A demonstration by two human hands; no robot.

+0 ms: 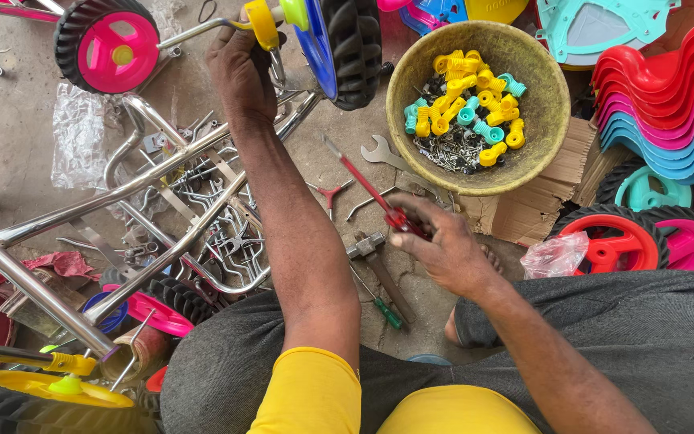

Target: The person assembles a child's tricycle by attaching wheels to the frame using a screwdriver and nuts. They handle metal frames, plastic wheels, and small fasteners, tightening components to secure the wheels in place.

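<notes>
Head view: the left hand [241, 72] grips the chrome axle rod [194, 32] beside a yellow plastic cap [263, 24], fingers curled out of sight behind it; the black-tyred blue wheel [339, 48] is cut off at the top edge; the right hand [443, 245] has its fingers clamped on a red-handled screwdriver [367, 189], held above the floor; the round olive bowl [540, 96] holds yellow and teal plastic spacers [468, 100] over small dark screws; a steel spanner [383, 153], hammer [379, 269] and chrome tube frame [122, 193] lie around.
</notes>
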